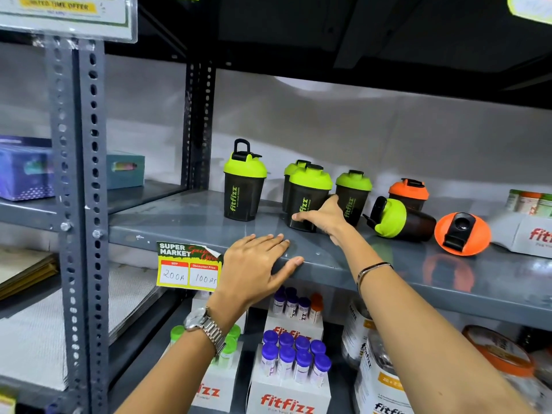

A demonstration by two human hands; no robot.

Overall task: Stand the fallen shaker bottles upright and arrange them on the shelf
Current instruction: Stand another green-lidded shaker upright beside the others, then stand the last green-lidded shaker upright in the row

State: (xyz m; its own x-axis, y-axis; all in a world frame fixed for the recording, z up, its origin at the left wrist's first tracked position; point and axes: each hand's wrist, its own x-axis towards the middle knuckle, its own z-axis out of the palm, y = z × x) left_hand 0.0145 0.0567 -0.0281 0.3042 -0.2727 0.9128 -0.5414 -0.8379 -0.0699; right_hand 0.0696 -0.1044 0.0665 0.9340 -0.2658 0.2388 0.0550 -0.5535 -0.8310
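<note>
Several black shaker bottles stand on the grey shelf (185, 222). A green-lidded one (244, 182) stands upright at the left. My right hand (324, 218) grips the base of a second upright green-lidded bottle (307, 194), with another partly hidden behind it. A third green-lidded bottle (353, 194) stands just right of my hand. A green-lidded bottle (398, 219) lies on its side. An orange-lidded bottle (408, 194) stands behind it. Another orange-lidded bottle (462, 233) lies with its lid facing me. My left hand (258, 264) rests flat on the shelf's front edge, fingers apart.
A white Fitfizz box (528, 237) sits at the shelf's right end. A price tag (188, 267) hangs from the front edge. Below are boxes of purple-capped tubes (294, 360) and large tubs (385, 380). A perforated grey upright (82, 204) stands at the left.
</note>
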